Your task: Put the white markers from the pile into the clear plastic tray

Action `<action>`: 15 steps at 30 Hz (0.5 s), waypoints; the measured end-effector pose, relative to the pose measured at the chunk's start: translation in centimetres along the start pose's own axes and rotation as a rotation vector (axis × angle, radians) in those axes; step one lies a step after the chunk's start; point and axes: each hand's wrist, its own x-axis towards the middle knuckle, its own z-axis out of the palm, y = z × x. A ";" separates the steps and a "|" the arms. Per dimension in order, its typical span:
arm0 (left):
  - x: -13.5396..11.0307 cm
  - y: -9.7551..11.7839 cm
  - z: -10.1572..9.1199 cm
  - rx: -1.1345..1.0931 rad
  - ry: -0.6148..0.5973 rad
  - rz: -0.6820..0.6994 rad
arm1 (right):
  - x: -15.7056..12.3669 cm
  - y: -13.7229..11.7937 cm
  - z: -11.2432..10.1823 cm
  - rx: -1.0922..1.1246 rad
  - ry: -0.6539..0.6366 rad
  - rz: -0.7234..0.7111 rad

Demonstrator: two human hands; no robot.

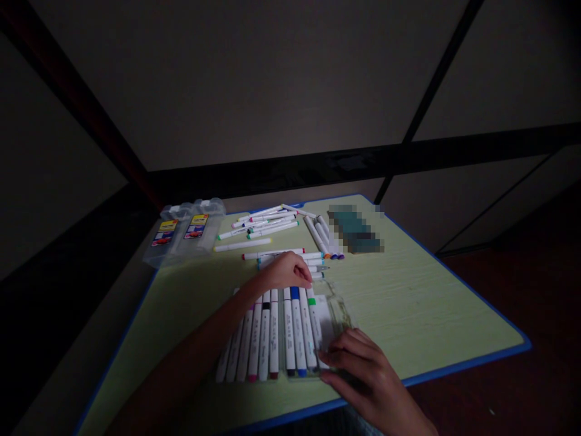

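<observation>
A clear plastic case (333,315) lies near the front of the pale green table (408,303). Several white markers (276,333) with coloured caps lie in it side by side. My left hand (285,272) rests over the far ends of those markers with its fingers curled down; what they pinch is hidden. My right hand (363,369) presses on the case's near right corner, fingers bent against its edge. More loose markers (267,227) lie scattered farther back on the table.
Two clear empty cases with yellow labels (186,233) stand at the table's far left corner. A blurred green block (356,229) lies at the far right. The table has a blue edge (454,366). Dark floor and walls surround it.
</observation>
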 end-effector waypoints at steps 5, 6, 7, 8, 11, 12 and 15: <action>0.0 0.1 -0.1 0.007 -0.006 -0.009 | 0.0 0.0 0.0 -0.005 -0.036 0.015; 0.0 0.1 -0.1 0.009 -0.008 -0.010 | -0.1 0.0 0.0 -0.008 -0.043 0.013; 0.0 0.1 -0.1 0.011 -0.010 -0.012 | -0.1 0.1 0.0 -0.009 -0.046 0.011; 0.0 0.2 -0.1 0.011 -0.009 -0.013 | -0.1 0.1 0.0 -0.010 -0.050 0.011; 0.1 0.1 0.0 0.000 -0.005 -0.014 | -0.2 0.2 0.0 -0.008 -0.060 0.008; 0.0 0.1 0.0 -0.005 -0.006 -0.014 | -0.2 0.2 0.0 -0.009 -0.062 0.006; 0.0 0.1 0.0 -0.009 -0.009 -0.014 | -0.3 0.3 0.0 -0.014 -0.067 0.005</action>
